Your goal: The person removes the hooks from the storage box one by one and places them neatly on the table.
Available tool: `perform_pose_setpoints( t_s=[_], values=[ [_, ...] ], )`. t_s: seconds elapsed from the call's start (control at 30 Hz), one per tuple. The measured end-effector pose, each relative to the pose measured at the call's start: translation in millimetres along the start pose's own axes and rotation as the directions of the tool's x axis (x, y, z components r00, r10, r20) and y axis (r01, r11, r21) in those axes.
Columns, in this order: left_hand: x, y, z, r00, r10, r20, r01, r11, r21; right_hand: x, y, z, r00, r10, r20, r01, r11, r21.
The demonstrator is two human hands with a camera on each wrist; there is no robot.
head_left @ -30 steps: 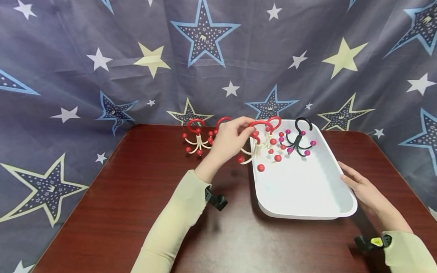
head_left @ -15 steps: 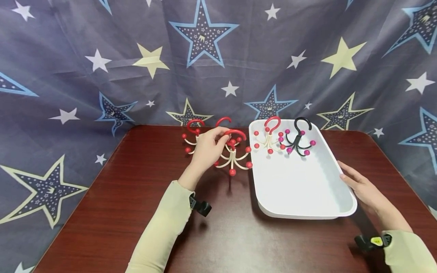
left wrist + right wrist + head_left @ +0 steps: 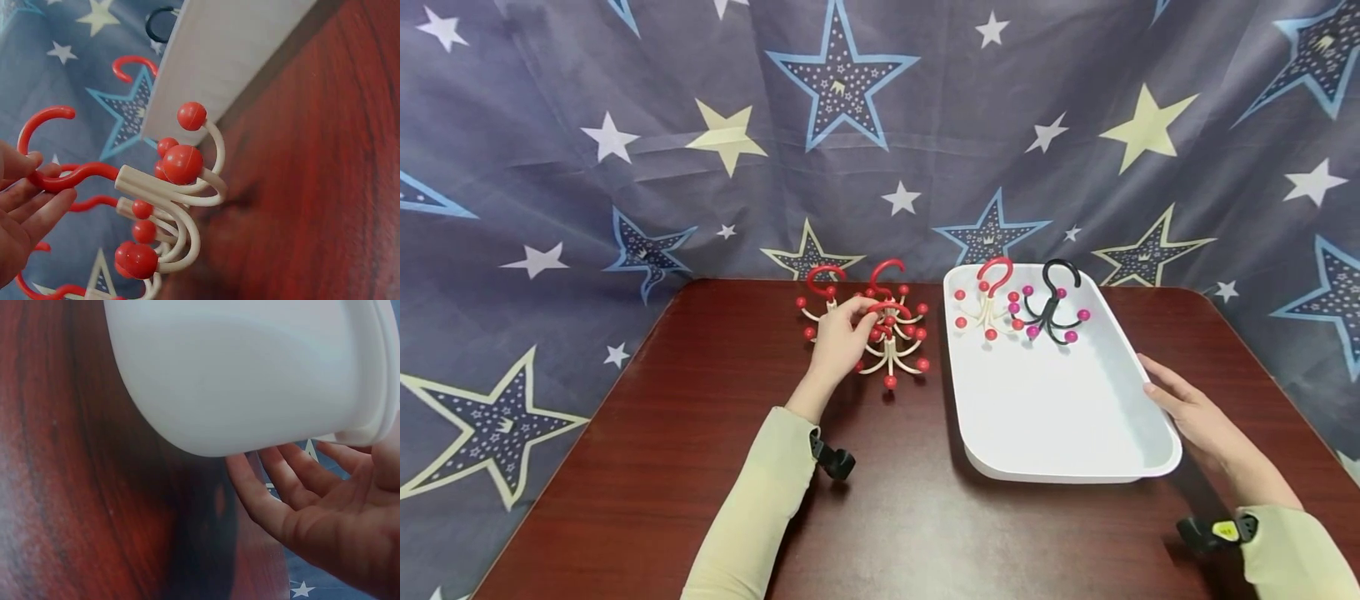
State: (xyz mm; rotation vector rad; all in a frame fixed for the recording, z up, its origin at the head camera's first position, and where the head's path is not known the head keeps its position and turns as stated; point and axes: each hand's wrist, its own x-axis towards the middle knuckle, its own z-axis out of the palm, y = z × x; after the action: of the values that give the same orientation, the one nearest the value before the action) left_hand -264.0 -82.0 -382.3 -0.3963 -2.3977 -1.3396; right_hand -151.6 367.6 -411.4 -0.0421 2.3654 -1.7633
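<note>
My left hand pinches the red hook of a cream multi-arm hook hanger with red ball tips. In the left wrist view, thumb and fingers hold that hanger by its curved neck; whether its arms touch the table cannot be told. Two similar hangers stand close by: one behind it, one partly covered by the hand. At the right, my right hand grips the side of a white tray, thumb at the rim. Its fingers touch the tray's outer wall in the right wrist view.
Inside the tray's far end are a red-and-cream hanger and a black hanger with magenta balls. All this is on a dark red wooden table. A star-patterned cloth hangs behind its far edge.
My left hand has carried the hanger from over the tray's left rim leftward to beside the other red hangers. The right hand and the tray stay about where they were.
</note>
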Motion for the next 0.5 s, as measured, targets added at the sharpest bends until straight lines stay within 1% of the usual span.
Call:
perform_pose_setpoints(
  t_s=[0.1,0.17,0.2,0.27,0.37,0.43,0.5],
  values=[
    [-1.1,-3.1,3.1,1.0,-0.013,-0.001,0.013,0.999,-0.032,0.4,0.6,0.4,1.0,0.002,-0.01,-0.002,0.999,-0.038],
    [-0.6,-1.6,5.5,1.0,0.001,-0.005,-0.001,0.999,-0.045,0.9,1.1,0.2,1.0,0.002,-0.013,-0.003,0.998,-0.057],
    [0.2,0.5,6.8,1.0,0.018,-0.009,-0.018,0.999,-0.048,0.9,1.2,-0.2,1.0,0.002,-0.011,-0.003,0.998,-0.06],
    [2.9,8.0,9.5,0.998,0.065,-0.018,-0.066,0.997,-0.039,1.1,1.2,-0.4,1.0,0.008,-0.014,-0.009,0.997,-0.073],
    [10.4,22.2,16.4,0.991,0.135,-0.014,-0.135,0.991,-0.01,1.4,1.0,-0.7,1.0,0.023,-0.02,-0.025,0.996,-0.09],
    [15.3,33.2,22.1,0.988,0.155,0.0,-0.155,0.988,0.016,1.8,1.1,-0.4,0.999,0.031,-0.024,-0.033,0.995,-0.095],
    [20.8,42.6,30.0,0.985,0.168,0.026,-0.169,0.985,0.042,2.4,1.6,0.2,0.999,0.032,-0.027,-0.034,0.994,-0.1]
  ],
)
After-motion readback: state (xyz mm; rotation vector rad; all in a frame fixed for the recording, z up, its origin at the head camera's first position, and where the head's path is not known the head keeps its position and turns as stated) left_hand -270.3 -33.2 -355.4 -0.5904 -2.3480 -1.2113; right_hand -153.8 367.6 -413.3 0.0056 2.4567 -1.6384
